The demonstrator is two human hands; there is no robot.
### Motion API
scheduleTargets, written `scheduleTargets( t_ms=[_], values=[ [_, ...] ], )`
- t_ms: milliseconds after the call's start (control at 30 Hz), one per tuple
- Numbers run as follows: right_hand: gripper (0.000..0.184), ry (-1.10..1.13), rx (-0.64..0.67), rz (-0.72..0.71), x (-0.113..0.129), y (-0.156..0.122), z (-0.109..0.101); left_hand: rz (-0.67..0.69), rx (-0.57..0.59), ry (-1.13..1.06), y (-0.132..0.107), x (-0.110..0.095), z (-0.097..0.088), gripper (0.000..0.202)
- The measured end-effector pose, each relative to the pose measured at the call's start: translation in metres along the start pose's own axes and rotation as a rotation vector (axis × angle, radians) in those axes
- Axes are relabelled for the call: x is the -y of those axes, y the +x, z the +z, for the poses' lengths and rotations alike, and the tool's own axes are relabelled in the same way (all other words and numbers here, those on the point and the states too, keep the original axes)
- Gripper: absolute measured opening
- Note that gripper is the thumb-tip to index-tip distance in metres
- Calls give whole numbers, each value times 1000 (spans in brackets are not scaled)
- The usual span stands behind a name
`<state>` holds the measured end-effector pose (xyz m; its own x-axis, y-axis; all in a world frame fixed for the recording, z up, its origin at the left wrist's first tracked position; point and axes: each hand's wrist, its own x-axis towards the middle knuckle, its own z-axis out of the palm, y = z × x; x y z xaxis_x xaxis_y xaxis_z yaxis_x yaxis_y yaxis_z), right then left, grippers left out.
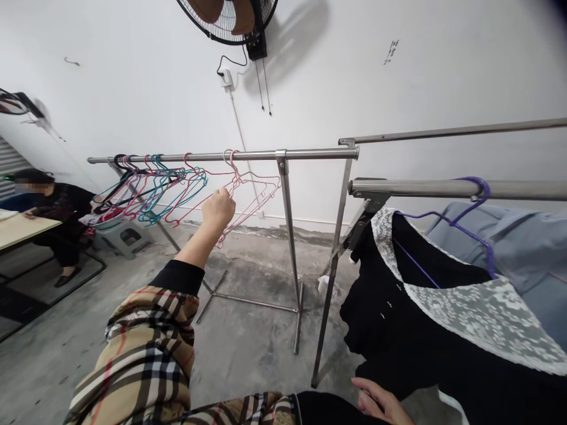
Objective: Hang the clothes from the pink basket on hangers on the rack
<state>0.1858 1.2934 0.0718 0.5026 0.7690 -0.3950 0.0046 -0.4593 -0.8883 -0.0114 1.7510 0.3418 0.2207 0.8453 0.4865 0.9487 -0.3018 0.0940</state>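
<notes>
The person's left hand (219, 208) reaches out at the end of a plaid-sleeved arm, its fingers curled closed right at the pink wire hanger (254, 200), though the fist hides whether the wire is clamped inside it. That hanger hangs by its hook from the steel garment rail (186, 157), which runs across the view, and its shoulders lie roughly along the rail. It is the rightmost hanger, a little apart from the bunch of red, teal and black wire hangers (155, 192) further left. Bare rail separates it from the rail's upright post (283, 200), and open air lies beneath it above the concrete floor (248, 354). The left hand is far nearer to it than the right hand (376, 401), whose fingers are loosely parted, low beside the black garment with a lace collar (398, 330).
</notes>
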Motion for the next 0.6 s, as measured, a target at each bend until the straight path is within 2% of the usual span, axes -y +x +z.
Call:
scheduleTargets(
  t_ms=[100, 333, 467, 600],
  values=[
    [45, 57, 107, 48, 2, 2, -2, 16, -3, 41, -3, -1, -4, 33],
    [54, -11, 119, 63, 4, -5, -6, 49, -2, 30, -9, 4, -5, 37],
    [52, 20, 127, 42, 0, 0, -5, 30, -67, -37, -6, 11, 1, 36],
    [46, 63, 128, 52, -2, 6, -4, -11, -24, -129, 4, 15, 4, 31]
  ],
)
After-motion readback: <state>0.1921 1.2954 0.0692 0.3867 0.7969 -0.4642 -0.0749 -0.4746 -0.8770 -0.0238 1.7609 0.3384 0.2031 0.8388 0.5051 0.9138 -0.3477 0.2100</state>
